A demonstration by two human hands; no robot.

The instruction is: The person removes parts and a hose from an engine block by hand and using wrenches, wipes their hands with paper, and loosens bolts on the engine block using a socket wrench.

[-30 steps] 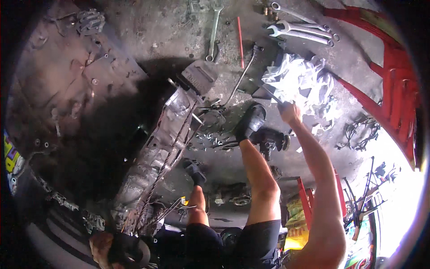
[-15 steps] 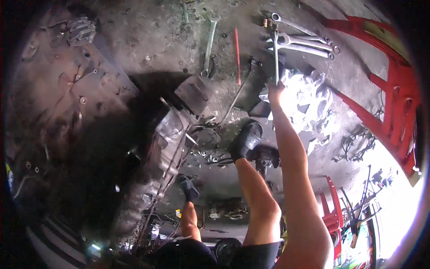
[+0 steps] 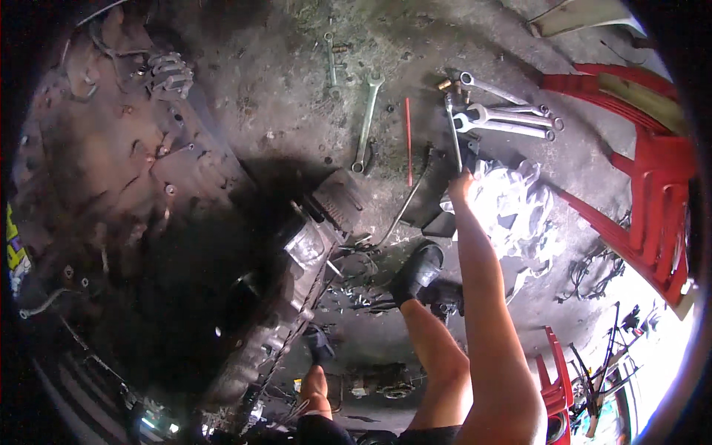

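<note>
My right hand (image 3: 463,187) reaches out over the floor, its fingers closed round the lower end of a long chrome socket wrench (image 3: 455,137). The far end of the tool lies beside several short cylindrical sockets (image 3: 446,84), some brass-coloured. Right of it, several combination wrenches (image 3: 515,119) lie fanned out on the floor. A brightly lit heap of white cloth (image 3: 512,204) is just beside my hand. My left hand is out of view.
At left stands a large engine block (image 3: 293,274) beside a stained metal sheet (image 3: 111,141). A single wrench (image 3: 367,122), a red rod (image 3: 408,141) and a thin bar (image 3: 404,204) lie on the floor. A red plastic chair (image 3: 653,178) lies at right.
The view has shifted, so the floor and tools appear lower in the picture. My right hand keeps its grip on the socket wrench near the other wrenches.
</note>
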